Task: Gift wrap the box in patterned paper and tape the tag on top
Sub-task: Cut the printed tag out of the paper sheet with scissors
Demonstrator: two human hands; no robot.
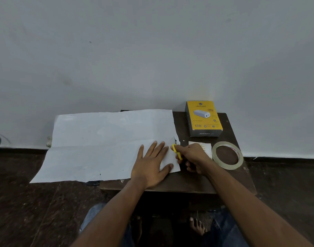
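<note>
A: How were the scissors point(177, 153) held?

B: The yellow handles were gripped by the right hand point(192, 157), fingers curled through and round them, with the blades directed at the right edge of the paper point(102, 145). Whether the blades were apart or closed could not be told; they were mostly hidden by the hand and the sheet.

A: And the left hand point(151, 164)?

B: It was laid flat on the paper, fingers straight and spread, so that the sheet was pressed down just beside the scissors. Nothing was grasped by it.

A: Where was the box point(203, 118) found?

B: At the far right of the small dark table point(191, 182), bare and unwrapped, well apart from the sheet. The tag point(203, 146) was seen lying near it, partly hidden by the right hand, and the tape roll point(227, 155) was lying flat just beside the tag.

A: How far had the task been carried?

B: Only the early stage could be judged as reached. The paper was spread white side up, overhanging the table on the left, and a small notch appeared to have been cut at its right edge. The cutting to size was judged unfinished; the placing of the box, the folding, the taping and the fixing of the tag were all left to be done.
</note>
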